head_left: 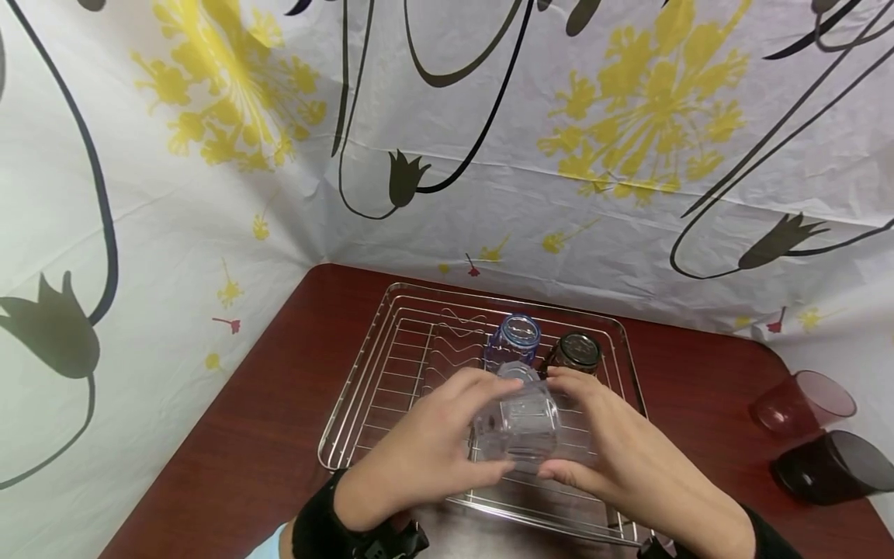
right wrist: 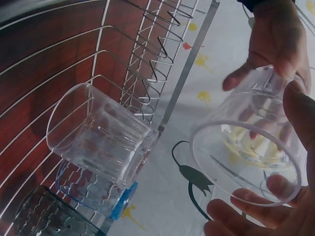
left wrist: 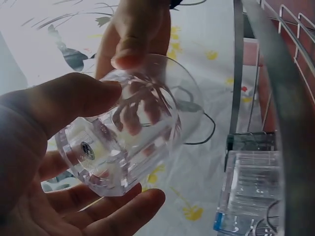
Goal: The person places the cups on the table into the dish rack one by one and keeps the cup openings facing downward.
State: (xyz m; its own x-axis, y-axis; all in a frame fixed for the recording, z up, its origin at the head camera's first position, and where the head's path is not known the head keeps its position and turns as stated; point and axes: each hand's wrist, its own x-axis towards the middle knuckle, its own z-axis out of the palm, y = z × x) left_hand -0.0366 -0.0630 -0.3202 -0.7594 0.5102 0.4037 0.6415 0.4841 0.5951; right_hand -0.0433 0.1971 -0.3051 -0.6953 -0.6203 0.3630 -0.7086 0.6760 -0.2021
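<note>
Both hands hold a clear drinking glass [head_left: 520, 423] lying on its side over the wire dish rack [head_left: 391, 380]. My left hand [head_left: 433, 442] grips it around the base end, thumb on one side and fingers on the other. At the rim end, my right hand [head_left: 628, 450] curls its thumb and fingers about it; the open mouth [right wrist: 246, 162] faces that palm. Just behind, a second clear glass [right wrist: 98, 137] stands upside down in the rack. Beyond it are an upside-down blue glass [head_left: 518, 334] and a dark glass [head_left: 578, 353].
Right of the rack, a pink glass [head_left: 803, 404] and a black glass [head_left: 834, 470] are on the reddish-brown table [head_left: 698, 373]. Wavy wire dividers [head_left: 454, 349] run along the rack's left part. A patterned sheet [head_left: 454, 116] hangs behind the table and at its sides.
</note>
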